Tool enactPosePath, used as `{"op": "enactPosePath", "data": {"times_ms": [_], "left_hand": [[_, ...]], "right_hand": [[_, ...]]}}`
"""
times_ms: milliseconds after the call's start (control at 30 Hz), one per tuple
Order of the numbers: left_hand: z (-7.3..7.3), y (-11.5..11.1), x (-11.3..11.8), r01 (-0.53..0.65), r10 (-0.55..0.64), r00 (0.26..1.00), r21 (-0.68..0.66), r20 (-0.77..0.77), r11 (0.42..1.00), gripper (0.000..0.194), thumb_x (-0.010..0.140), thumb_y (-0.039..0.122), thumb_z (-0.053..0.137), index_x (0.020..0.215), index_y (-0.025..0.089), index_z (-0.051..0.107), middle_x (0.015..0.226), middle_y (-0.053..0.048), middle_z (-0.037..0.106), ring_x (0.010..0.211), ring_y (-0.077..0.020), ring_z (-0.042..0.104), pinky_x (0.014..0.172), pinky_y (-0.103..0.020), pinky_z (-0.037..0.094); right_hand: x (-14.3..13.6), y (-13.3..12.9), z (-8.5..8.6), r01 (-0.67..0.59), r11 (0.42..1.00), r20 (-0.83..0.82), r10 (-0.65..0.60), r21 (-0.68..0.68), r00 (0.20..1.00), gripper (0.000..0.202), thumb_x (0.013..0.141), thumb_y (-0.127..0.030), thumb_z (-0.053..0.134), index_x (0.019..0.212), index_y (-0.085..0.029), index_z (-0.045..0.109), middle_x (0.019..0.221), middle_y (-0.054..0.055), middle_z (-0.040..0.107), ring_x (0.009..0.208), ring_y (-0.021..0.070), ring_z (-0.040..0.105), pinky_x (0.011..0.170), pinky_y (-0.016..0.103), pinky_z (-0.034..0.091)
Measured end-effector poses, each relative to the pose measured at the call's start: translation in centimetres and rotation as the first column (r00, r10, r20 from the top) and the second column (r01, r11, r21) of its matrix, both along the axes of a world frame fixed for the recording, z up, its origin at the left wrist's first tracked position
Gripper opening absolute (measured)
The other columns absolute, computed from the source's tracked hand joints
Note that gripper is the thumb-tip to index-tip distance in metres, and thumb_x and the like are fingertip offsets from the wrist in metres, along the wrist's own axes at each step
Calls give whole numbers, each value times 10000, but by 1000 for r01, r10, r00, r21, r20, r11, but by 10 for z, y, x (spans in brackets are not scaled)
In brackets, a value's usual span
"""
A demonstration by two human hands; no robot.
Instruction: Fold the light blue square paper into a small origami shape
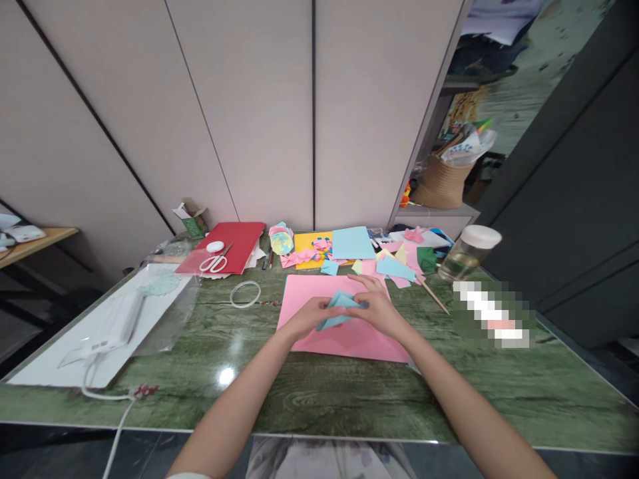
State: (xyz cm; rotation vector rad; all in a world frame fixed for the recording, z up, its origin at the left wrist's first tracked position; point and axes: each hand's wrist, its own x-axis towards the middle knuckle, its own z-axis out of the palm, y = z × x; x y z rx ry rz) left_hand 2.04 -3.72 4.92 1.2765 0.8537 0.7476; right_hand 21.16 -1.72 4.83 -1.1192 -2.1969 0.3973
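Between my two hands is a small folded piece of light blue paper (335,319), held just over a pink sheet (319,340). My left hand (310,317) pinches its left side with thumb and fingers. On the right side, my right hand (375,307) grips the paper with thumb and index finger, its other fingers stretched toward the far edge of the pink sheet. The fingers partly cover the folds. Beyond the hands lie a small blue paper square (329,267) and pink folded paper pieces (299,258).
At the back are a red folder (232,243), white scissors (214,263), a yellow sheet (305,241), a blue sheet (353,243) and paper scraps (394,267). A jar (464,253) and wooden stick (434,295) stand right. Left are a white ring (245,294) and power strip (120,319).
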Motion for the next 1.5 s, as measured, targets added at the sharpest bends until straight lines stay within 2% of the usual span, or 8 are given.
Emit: {"op": "enactPosePath", "data": {"times_ms": [200,533,733,900,1033,1133,1300,1500], "left_hand": [[0,-3,4,16,1,992,129,-127,992,372,717,465,531,855,143,655,779,-58,646,695,-166,579,636,-251,437],[-5,-2,5,-7,15,996,92,-86,996,296,686,370,588,848,131,650,779,-46,645,734,-186,586,700,-303,461],[-5,-1,5,-34,45,995,114,-87,993,303,684,374,595,840,117,639,749,-38,621,701,-171,563,650,-274,436],[-5,3,6,-176,210,972,271,-101,946,290,647,387,628,768,123,638,646,-5,565,599,-121,488,550,-227,360],[-11,8,5,-291,298,955,246,8,925,295,590,326,685,810,135,635,653,-7,565,600,-113,499,577,-235,378],[-12,9,4,-388,383,921,231,68,892,305,591,299,687,852,154,622,598,25,515,550,-92,468,532,-219,360],[-5,6,4,-570,549,821,248,155,783,325,601,265,681,903,169,608,572,56,437,533,-71,435,517,-199,352],[-2,3,5,-574,539,818,226,202,787,335,610,255,686,920,165,596,606,42,470,565,-73,455,538,-200,370]], "right_hand": [[-1,0,-2,43,999,-16,-43,16,999,326,674,-436,611,485,-190,510,1196,51,501,1134,263,356,914,479,283],[-3,1,-3,94,994,-131,-100,-50,986,231,688,-441,586,712,-219,527,1053,56,554,1026,233,461,854,425,339],[-2,1,-1,-55,972,-296,-15,-228,955,198,736,-390,531,672,-202,527,902,38,597,894,181,540,811,337,390],[-2,1,0,-143,923,-305,30,-357,952,224,705,-411,551,656,-192,548,832,27,609,808,171,557,746,310,417],[-4,2,-2,-161,912,-345,23,-377,938,222,692,-408,567,661,-188,554,778,16,604,762,163,554,714,303,422],[-5,4,-5,-169,900,-478,-48,-401,877,278,685,-397,587,879,-204,545,812,19,599,774,162,560,699,307,439],[-11,0,-10,-234,817,-619,-180,-526,764,679,659,-358,637,1246,-280,305,953,25,595,820,157,580,749,336,465],[-24,-11,-10,-362,768,-707,-161,-528,689,394,632,-300,679,992,-201,553,975,51,635,902,205,582,801,354,457]]}}
